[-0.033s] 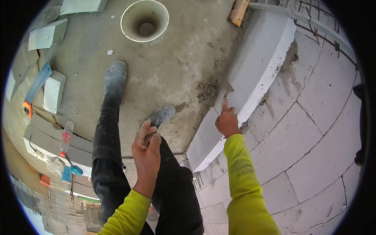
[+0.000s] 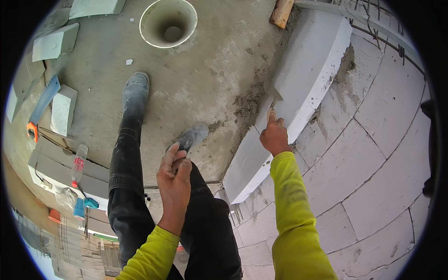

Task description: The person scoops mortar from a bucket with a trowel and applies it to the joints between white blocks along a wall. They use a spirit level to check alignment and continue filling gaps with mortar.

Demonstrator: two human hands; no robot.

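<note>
My right hand (image 2: 275, 134) is closed on the handle of a trowel (image 2: 272, 91), its index finger stretched along it. The trowel's blade is over the inner side of a white, wall-like row of blocks (image 2: 308, 60); whether it touches is hard to tell. A joint crosses this row close to my right hand. My left hand (image 2: 174, 175) hovers in front of my right leg, fingers half bent and apart from the thumb, with nothing visible in it. Grey mortar crumbs (image 2: 249, 100) lie along the foot of the blocks.
A white bucket (image 2: 168, 44) stands on the concrete floor ahead. At left are loose white blocks (image 2: 64, 109), a handsaw (image 2: 44, 102) and a plastic bottle (image 2: 79, 164). A wood piece (image 2: 282, 14) and steel bars (image 2: 373, 32) are at the far right; block wall (image 2: 347, 135) fills the right.
My right hand and the trowel have moved slightly farther away and to the right along the blocks. My left hand has stayed in place. The view has shifted a little.
</note>
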